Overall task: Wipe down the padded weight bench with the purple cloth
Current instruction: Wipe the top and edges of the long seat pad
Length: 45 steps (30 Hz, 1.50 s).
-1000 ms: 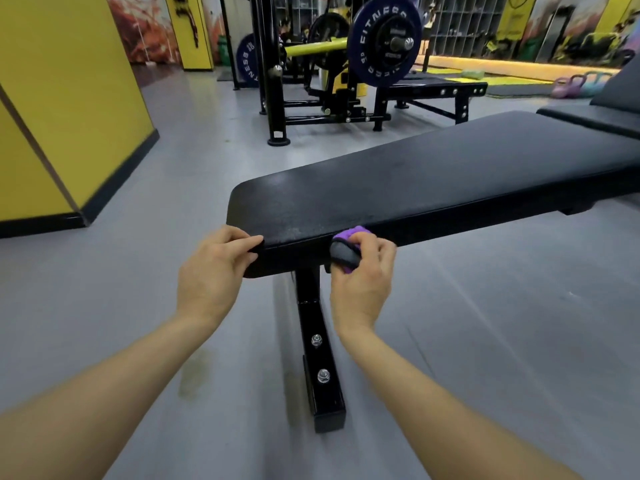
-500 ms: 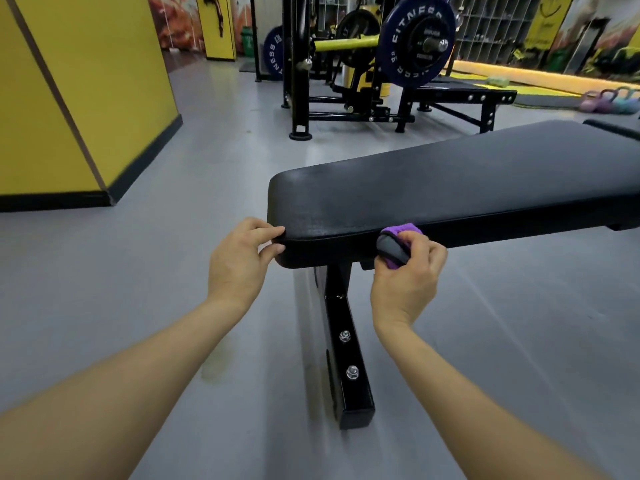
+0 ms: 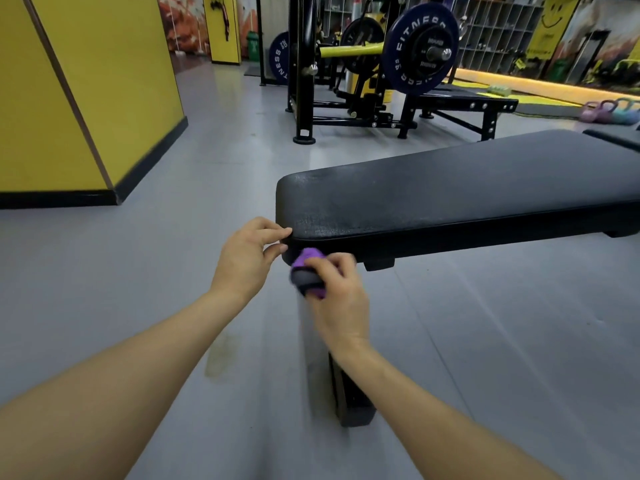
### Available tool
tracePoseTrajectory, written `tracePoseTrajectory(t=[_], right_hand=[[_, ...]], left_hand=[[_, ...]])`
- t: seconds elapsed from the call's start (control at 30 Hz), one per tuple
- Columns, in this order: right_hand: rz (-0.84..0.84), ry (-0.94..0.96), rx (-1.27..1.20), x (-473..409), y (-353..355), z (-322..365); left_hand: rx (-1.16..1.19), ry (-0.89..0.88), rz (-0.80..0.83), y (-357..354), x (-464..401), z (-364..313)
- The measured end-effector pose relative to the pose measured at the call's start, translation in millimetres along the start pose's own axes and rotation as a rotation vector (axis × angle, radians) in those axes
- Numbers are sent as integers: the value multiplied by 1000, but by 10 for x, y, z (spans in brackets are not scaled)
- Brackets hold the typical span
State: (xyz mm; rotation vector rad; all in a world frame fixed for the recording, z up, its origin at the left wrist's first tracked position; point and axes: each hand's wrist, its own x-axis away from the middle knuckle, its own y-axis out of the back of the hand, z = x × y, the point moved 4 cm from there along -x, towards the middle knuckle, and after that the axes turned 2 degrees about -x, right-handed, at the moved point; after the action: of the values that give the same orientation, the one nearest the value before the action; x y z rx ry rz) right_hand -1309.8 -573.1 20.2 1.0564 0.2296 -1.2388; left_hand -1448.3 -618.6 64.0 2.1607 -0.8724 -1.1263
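Observation:
The black padded weight bench (image 3: 450, 188) runs from the middle of the view off to the right, its near end rounded. My left hand (image 3: 247, 252) pinches the bench's near left corner with fingertips and thumb. My right hand (image 3: 337, 289) holds the bunched purple cloth (image 3: 308, 271), which has a grey side, against the lower front edge of the pad close to that corner. The hand and cloth are motion-blurred. The bench's black metal leg (image 3: 349, 396) shows below my right wrist, partly hidden by it.
A yellow wall block with a black base (image 3: 86, 98) stands on the left. Behind the bench is a black rack (image 3: 304, 71) with a barbell and blue plates (image 3: 420, 48). Kettlebells (image 3: 606, 110) sit at far right. Grey floor surrounds the bench.
My right hand has slid the cloth left along the pad's front edge, ending close to the corner by my left hand. The view has shifted, moving the bench rightward in frame.

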Motion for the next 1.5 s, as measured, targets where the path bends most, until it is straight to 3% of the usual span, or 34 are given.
tracePoseTrajectory(t=[0.13, 0.27, 0.37, 0.47, 0.5, 0.67, 0.8, 0.93, 1.07, 1.23, 1.5], right_hand=[[-384, -186, -84, -199, 515, -335], [-402, -205, -14, -242, 239, -241], [-289, -146, 10, -122, 1, -112], [54, 91, 59, 54, -295, 158], [93, 142, 47, 65, -298, 225], [-279, 16, -25, -276, 211, 102], [-169, 63, 109, -223, -34, 172], [50, 140, 39, -235, -41, 240], [158, 69, -147, -497, 17, 514], [217, -163, -207, -1330, -39, 687], [424, -409, -39, -1997, 17, 380]], left_hand=[[-1, 9, -5, -1, 15, 119], [61, 39, 49, -68, 61, 228], [94, 43, 40, -77, 46, 269], [104, 29, 50, -87, 50, 280], [109, 23, 59, -92, 52, 284], [173, 24, 92, -71, 32, 316], [249, 39, 121, -61, 19, 334], [307, 46, 140, -54, 2, 394], [400, 43, 141, 11, -45, 437], [405, 242, 93, 293, -358, 485], [277, 519, 334, 560, -1010, 269]])
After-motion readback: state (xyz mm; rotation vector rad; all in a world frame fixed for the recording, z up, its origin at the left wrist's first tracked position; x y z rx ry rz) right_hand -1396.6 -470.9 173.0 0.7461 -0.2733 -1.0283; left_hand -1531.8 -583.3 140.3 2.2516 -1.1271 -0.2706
